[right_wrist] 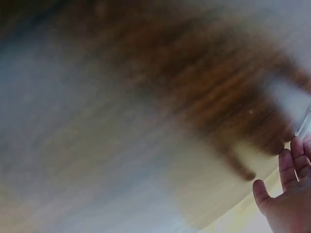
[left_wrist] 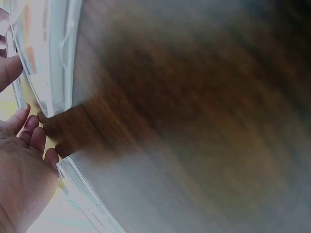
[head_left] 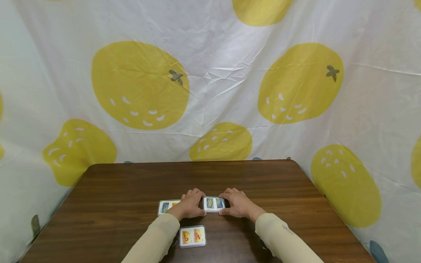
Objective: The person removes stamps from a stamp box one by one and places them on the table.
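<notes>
Between the two hands lies a flat clear case (head_left: pixel 214 204) holding two greenish-blue pictures. My left hand (head_left: pixel 190 205) pinches its left side, thumb at the near corner and fingers at the far one. On the right side, my right hand (head_left: pixel 239 204) grips the case the same way. Partly covered by the left hand is a second case (head_left: pixel 164 207) with a blue-green and an orange picture. A third case (head_left: pixel 192 236), with two orange pictures, lies nearer, beside the left forearm. In the left wrist view, the left hand (left_wrist: pixel 24 179) shows at the edge; the right wrist view shows the right hand (right_wrist: pixel 294 204).
The cases lie on a dark brown wooden table (head_left: pixel 279 190) with rounded far corners. Behind it and at both sides hangs a white cloth (head_left: pixel 217 109) with large yellow fruit prints. Light sleeves cover both forearms.
</notes>
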